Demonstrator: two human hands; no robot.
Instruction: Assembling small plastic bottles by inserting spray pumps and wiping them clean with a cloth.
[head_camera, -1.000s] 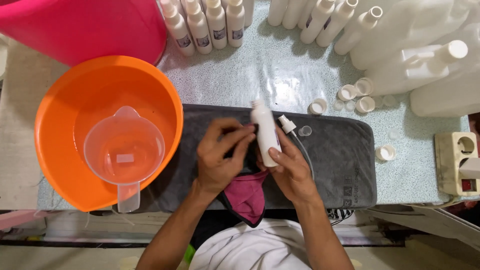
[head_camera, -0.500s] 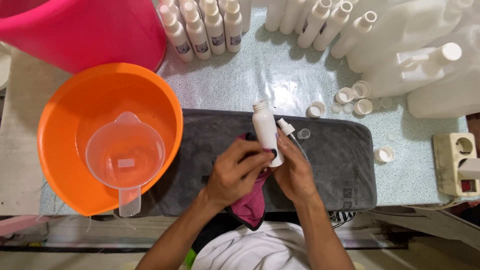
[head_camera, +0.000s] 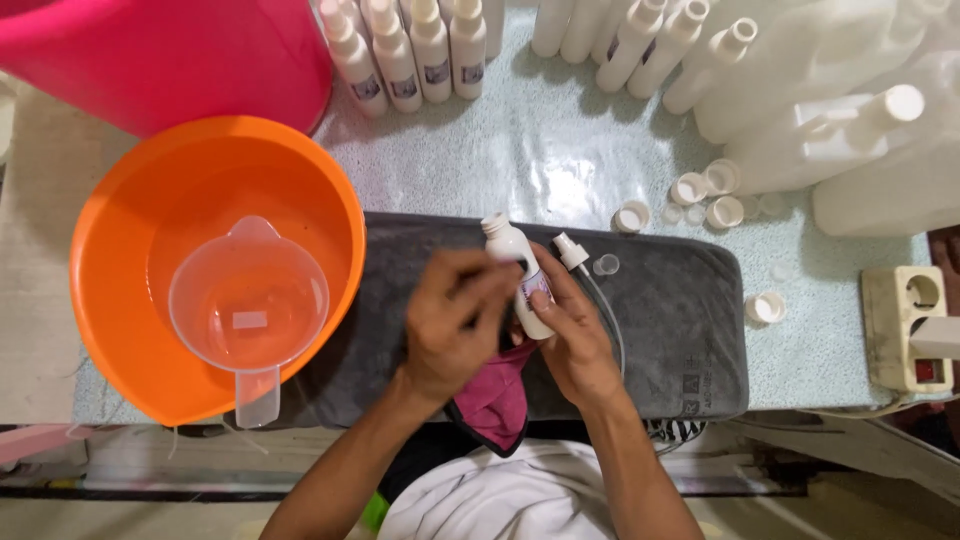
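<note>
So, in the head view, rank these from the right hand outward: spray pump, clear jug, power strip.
From the right hand:
1. Spray pump, just beyond its fingers on the grey towel.
2. Clear jug, left, inside the orange basin.
3. Power strip, far right edge.

Glossy plastic basin (head_camera: 150, 230), matt cloth mat (head_camera: 680, 320)

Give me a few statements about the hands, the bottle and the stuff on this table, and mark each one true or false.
1. Both hands, left hand and right hand, are on a small white bottle. True.
2. The bottle has its cap on. False: its neck is open, and a spray top lies beside it on the grey towel.
3. A clear measuring jug sits inside the orange basin. True.
4. The orange basin is full of bottles. False: it holds only the jug.
5. A dark pink cloth lies beneath the hands. True.
</note>
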